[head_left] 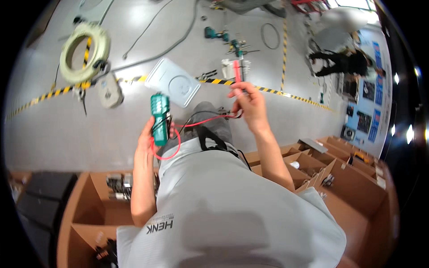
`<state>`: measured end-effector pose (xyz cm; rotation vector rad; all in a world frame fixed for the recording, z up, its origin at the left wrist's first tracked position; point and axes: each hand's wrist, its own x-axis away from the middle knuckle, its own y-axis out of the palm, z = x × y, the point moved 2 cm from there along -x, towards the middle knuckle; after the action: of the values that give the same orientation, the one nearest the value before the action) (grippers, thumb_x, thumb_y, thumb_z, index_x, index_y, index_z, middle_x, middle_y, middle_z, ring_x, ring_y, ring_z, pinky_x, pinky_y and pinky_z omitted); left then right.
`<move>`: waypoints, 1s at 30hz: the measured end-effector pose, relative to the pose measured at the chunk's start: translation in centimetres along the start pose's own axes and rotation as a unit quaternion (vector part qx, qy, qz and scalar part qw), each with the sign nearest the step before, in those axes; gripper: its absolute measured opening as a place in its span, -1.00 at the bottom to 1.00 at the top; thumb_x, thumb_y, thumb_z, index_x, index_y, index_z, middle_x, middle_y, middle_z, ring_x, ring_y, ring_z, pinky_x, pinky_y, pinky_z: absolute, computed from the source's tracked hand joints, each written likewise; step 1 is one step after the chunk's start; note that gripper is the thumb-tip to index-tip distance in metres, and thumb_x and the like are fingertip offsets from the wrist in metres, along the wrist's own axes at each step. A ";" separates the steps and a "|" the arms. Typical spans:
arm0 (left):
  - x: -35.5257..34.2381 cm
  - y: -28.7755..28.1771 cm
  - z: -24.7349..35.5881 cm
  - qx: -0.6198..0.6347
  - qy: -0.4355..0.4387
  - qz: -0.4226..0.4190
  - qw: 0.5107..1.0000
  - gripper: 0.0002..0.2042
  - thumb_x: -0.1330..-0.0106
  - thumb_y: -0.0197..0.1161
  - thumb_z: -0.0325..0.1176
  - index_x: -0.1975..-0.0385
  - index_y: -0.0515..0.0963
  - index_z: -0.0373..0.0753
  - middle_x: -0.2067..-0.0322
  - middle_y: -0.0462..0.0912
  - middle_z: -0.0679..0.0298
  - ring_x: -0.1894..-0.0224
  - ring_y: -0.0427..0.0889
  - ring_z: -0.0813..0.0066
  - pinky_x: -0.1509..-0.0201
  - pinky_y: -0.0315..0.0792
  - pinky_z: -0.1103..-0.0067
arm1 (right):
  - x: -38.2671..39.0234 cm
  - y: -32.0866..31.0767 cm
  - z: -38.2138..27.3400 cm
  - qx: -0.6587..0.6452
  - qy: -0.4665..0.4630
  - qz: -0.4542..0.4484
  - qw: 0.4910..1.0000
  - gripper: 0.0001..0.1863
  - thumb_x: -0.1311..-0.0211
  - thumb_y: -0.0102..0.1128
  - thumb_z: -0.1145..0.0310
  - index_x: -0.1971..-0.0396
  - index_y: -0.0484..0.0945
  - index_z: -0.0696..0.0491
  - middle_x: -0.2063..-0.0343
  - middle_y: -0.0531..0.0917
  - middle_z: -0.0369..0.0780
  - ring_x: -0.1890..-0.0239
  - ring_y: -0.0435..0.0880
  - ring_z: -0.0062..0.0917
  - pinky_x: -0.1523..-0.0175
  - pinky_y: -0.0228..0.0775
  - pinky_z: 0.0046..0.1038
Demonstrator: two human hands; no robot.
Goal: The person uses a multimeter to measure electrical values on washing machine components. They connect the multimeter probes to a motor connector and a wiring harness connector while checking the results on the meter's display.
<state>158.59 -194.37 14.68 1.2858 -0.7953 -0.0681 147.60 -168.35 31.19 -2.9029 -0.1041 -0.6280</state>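
Note:
My left hand (pixel 145 135) is wrapped around a teal-green multimeter (pixel 160 118), which stands roughly upright in front of my lap. A red test lead (pixel 180 144) loops below it, and red and black wires run across to my right hand (pixel 251 108). Between the thumb and fingers of that hand is a red test probe (pixel 237 71), raised and pointing away from me. Part of the wires is hidden in the right palm. Neither hand touches anything on the floor.
On the floor ahead lie a pale green ring (pixel 67 52), a light-blue plastic lid-like panel (pixel 170 82), teal power tools (pixel 214 33) and cables. Black-and-yellow tape (pixel 223 82) crosses the floor. Cardboard boxes (pixel 357 187) with parts stand beside me. A person (pixel 342 62) is at far right.

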 end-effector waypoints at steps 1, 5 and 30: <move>-0.7 1.2 -1.1 0.014 -0.033 0.029 0.999 -0.43 -0.37 -0.06 0.03 -0.02 0.34 -0.47 0.14 0.54 -0.08 0.22 0.58 0.10 0.17 0.49 0.31 | 1.2 -1.6 -0.1 0.009 -0.005 0.017 1.000 -0.83 -0.31 0.06 0.34 0.20 0.50 0.08 0.43 0.59 -0.30 0.62 0.51 -0.73 0.57 0.33 -0.66; -3.9 2.0 -1.5 0.060 -0.055 -0.001 0.997 -0.42 -0.36 -0.11 0.08 0.04 0.37 -0.43 0.20 0.52 -0.01 0.19 0.52 0.12 0.19 0.45 0.35 | 1.3 -4.0 -2.2 0.059 -0.011 0.065 0.996 -0.80 -0.27 0.12 0.33 0.20 0.50 0.12 0.45 0.60 -0.32 0.51 0.58 -0.70 0.44 0.39 -0.62; -51.1 28.9 14.6 -0.177 -0.110 0.078 0.975 -0.38 -0.19 0.07 0.21 0.03 0.38 -0.28 0.31 0.53 0.11 0.37 0.52 0.23 0.28 0.48 0.37 | -38.6 -30.3 -7.2 0.213 -0.070 0.262 0.939 -0.76 -0.06 0.07 0.47 0.21 0.46 -0.03 0.49 0.61 -0.12 0.38 0.61 -0.16 0.25 0.41 -0.20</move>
<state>101.82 -173.48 15.73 0.8835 -1.0218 -0.2194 106.45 -141.10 26.10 -2.3939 0.4459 -0.2594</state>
